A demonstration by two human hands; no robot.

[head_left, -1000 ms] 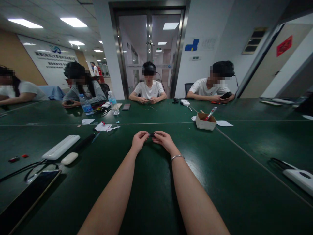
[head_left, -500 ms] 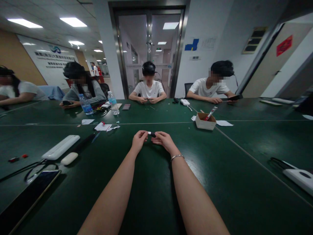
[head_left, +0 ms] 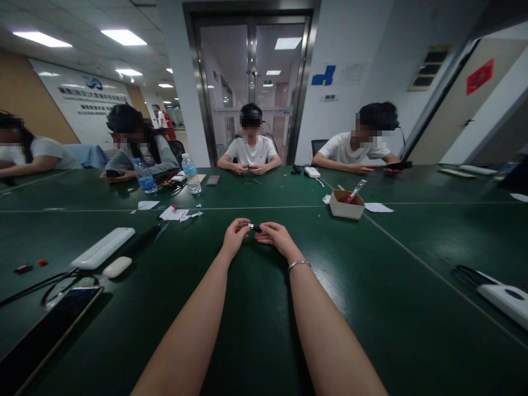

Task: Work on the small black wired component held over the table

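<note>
Above the green table [head_left: 256, 308], a small black object with a silver metal end [head_left: 256, 227] lies level between my two hands; its exact kind is too small to make out. My left hand [head_left: 236, 236] is closed, its thumb and fingertips pinching the silver end. The black end sits in the closed fingers of my right hand [head_left: 277, 236], which wears a bracelet [head_left: 299, 265] at the wrist. Fingers cover part of the object on both sides.
To the left lie a white power bank [head_left: 103, 247], a cream oval case [head_left: 117, 268], a cable and a phone [head_left: 53, 324]. A small box [head_left: 346, 208] with tools stands ahead right. Paper scraps [head_left: 175, 213] and bottles [head_left: 191, 175] are ahead left. Several people sit opposite.
My hands stay nearly in place, still holding the small black object, whose silver end dips slightly. The person at the right has shifted their head and handheld device a little rightward.
</note>
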